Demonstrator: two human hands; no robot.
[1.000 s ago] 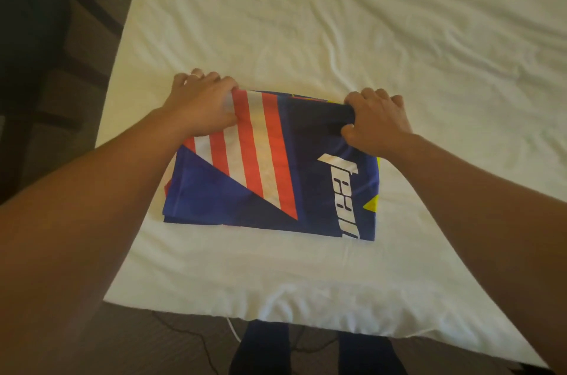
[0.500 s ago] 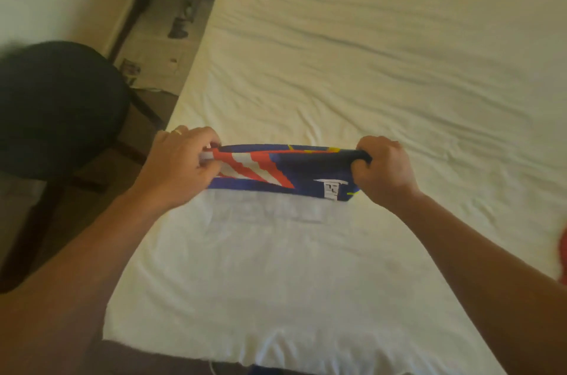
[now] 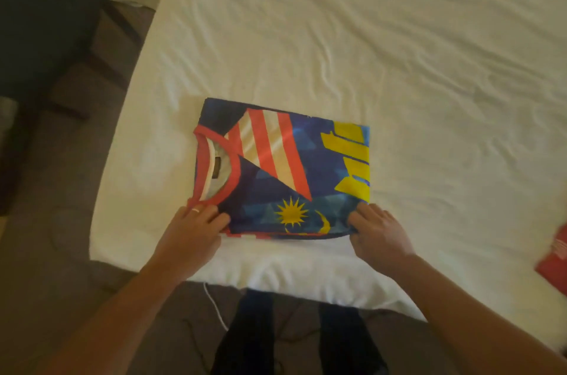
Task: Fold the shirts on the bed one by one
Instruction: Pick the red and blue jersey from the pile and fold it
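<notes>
Blue shirt (image 3: 285,172) lay folded flat near the bed's (image 3: 399,37) near-left edge. My left hand (image 3: 196,230) and right hand (image 3: 379,230) pinched its near corners, keeping the layers square. Red item (image 3: 553,264) sat far right.

No text reads clearly. Shirt (image 3: 285,172): big yellow letters above the right hand (image 3: 379,236), cut off and unreadable; yellow sun and crescent emblem between the hands. Neck tag above the left hand (image 3: 191,236), too small. Red item (image 3: 553,261) right of the right hand: white print, blurred.
</notes>
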